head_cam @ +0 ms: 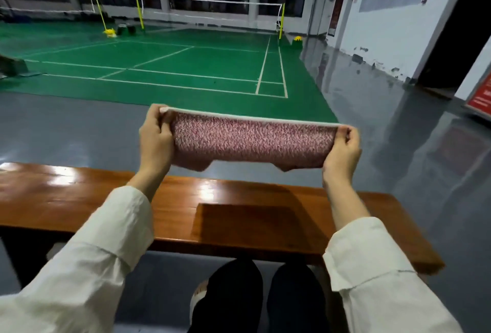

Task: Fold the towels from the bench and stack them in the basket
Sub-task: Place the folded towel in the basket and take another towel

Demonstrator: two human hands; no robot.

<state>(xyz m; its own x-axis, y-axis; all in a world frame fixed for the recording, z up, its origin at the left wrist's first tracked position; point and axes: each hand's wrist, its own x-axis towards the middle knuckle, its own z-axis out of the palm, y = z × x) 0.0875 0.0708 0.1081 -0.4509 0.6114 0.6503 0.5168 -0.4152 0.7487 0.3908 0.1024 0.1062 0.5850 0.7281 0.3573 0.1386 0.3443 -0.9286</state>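
Your left hand has its fingers curled round the towel's left end, thumb side pinching at the white top hem. Your right hand does the same at the right end, fingers folded over the hem corner. Between them the towel, pink-and-white speckled, is stretched flat and level, doubled over, its lower edge hanging free with two small flaps. It is held in the air above the bench, nearer the far edge, touching nothing but your hands. White sleeves run back from both wrists over the bench. Your dark trousers show below its near edge. Beyond the bench lies grey floor, then a green court with nets.
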